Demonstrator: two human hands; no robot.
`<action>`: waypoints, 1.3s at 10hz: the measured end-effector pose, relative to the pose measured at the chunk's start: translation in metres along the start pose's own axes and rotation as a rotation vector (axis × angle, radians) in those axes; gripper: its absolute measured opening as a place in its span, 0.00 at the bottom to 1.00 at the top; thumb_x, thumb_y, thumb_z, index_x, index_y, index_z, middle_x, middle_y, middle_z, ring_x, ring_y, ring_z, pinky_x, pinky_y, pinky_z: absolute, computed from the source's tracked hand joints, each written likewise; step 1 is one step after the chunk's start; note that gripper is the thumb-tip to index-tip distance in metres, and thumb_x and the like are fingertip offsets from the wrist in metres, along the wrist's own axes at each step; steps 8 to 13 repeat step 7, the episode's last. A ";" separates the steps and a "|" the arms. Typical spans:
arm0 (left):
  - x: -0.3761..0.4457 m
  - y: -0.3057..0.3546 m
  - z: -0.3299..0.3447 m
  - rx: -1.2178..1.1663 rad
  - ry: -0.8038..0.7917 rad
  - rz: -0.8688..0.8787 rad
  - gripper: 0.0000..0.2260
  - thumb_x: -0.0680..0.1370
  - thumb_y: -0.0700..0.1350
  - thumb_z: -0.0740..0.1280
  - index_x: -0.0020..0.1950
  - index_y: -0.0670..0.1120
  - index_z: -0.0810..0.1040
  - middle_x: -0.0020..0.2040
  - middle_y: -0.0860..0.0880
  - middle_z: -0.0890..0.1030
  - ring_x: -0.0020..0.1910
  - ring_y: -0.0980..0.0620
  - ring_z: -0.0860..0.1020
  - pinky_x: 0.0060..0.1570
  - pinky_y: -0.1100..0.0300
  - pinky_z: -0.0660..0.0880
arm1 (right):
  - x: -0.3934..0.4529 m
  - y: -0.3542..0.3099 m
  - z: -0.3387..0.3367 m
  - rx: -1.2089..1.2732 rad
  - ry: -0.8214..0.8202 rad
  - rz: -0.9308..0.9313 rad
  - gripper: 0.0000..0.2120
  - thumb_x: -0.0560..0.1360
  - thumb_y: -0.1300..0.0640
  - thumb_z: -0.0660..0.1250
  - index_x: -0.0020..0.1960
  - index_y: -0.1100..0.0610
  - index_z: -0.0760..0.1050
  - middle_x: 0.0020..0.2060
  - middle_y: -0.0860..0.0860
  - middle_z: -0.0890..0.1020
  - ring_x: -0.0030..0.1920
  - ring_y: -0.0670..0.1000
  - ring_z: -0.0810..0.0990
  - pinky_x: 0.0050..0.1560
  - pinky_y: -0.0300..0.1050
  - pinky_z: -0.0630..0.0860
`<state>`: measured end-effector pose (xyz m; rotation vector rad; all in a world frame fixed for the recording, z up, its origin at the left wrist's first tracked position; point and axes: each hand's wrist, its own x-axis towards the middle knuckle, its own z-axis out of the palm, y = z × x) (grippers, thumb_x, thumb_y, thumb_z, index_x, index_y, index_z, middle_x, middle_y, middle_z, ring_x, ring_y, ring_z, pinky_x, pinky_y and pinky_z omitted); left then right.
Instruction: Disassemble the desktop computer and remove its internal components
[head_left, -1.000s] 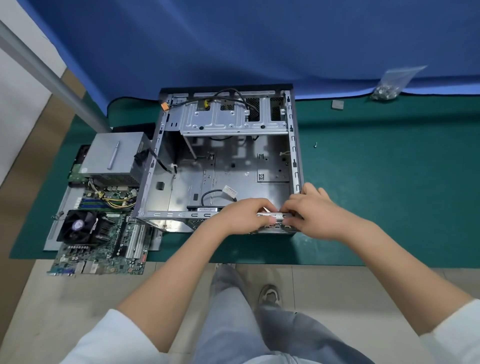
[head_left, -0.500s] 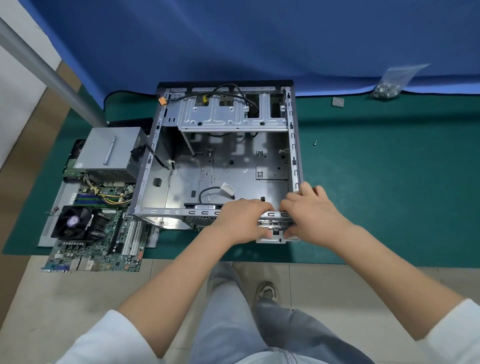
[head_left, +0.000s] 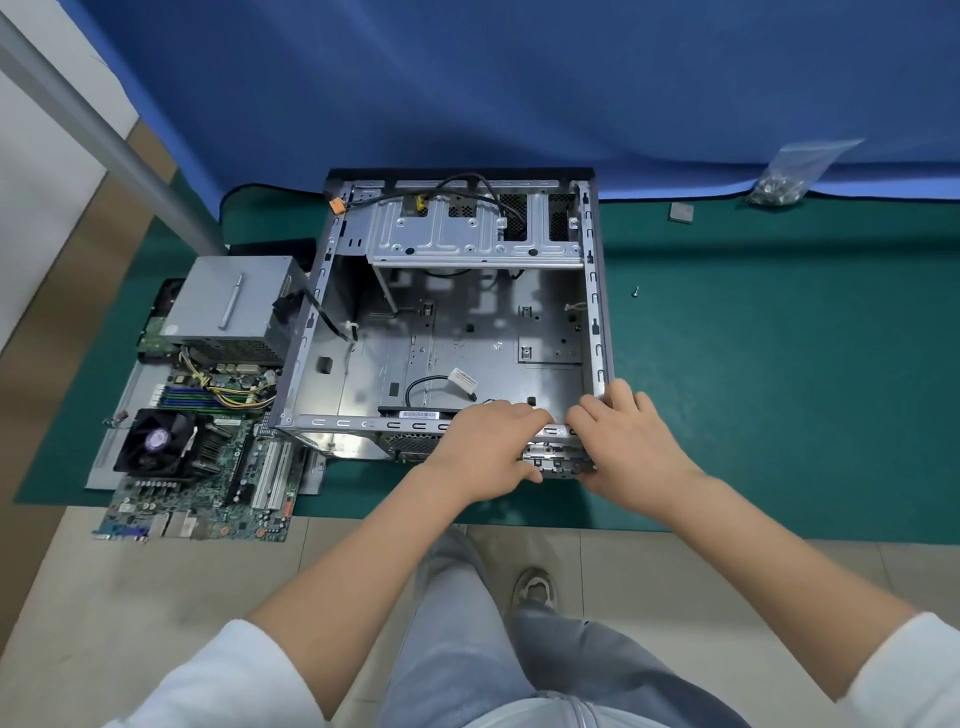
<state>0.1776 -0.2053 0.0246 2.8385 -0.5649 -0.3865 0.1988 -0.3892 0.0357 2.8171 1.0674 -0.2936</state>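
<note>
The open metal computer case (head_left: 467, 338) lies on its side on the green mat, mostly stripped inside, with a drive cage (head_left: 478, 234) at the far end and loose black cables. My left hand (head_left: 483, 452) and my right hand (head_left: 623, 441) both grip a small metal bracket (head_left: 556, 462) at the case's near right corner, fingers curled over the case's near rail. A black part with a barcode label (head_left: 421, 414) sits inside by the near rail.
Left of the case lie the grey power supply (head_left: 234, 306) and the motherboard (head_left: 208, 467) with its black fan. A loose screw (head_left: 635, 292), a small grey chip (head_left: 680, 213) and a bag of screws (head_left: 779, 187) lie on the mat at right. Blue curtain behind.
The bracket has come a little outward from the case's near wall toward me. Both hands stay on it; the view has shifted slightly.
</note>
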 end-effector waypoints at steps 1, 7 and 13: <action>0.000 0.002 0.002 0.068 0.019 0.014 0.23 0.74 0.57 0.68 0.64 0.48 0.68 0.54 0.51 0.76 0.53 0.48 0.74 0.50 0.54 0.69 | -0.002 -0.003 -0.002 -0.035 0.026 0.036 0.20 0.56 0.52 0.76 0.44 0.57 0.75 0.39 0.50 0.77 0.43 0.57 0.72 0.39 0.49 0.65; -0.076 -0.114 -0.026 0.044 0.017 -0.329 0.25 0.80 0.61 0.41 0.47 0.52 0.74 0.41 0.53 0.79 0.38 0.54 0.76 0.34 0.60 0.70 | 0.015 -0.038 -0.058 0.693 -0.023 0.099 0.06 0.78 0.48 0.62 0.54 0.44 0.76 0.41 0.35 0.73 0.43 0.39 0.73 0.45 0.33 0.70; -0.076 -0.114 -0.026 0.044 0.017 -0.329 0.25 0.80 0.61 0.41 0.47 0.52 0.74 0.41 0.53 0.79 0.38 0.54 0.76 0.34 0.60 0.70 | 0.015 -0.038 -0.058 0.693 -0.023 0.099 0.06 0.78 0.48 0.62 0.54 0.44 0.76 0.41 0.35 0.73 0.43 0.39 0.73 0.45 0.33 0.70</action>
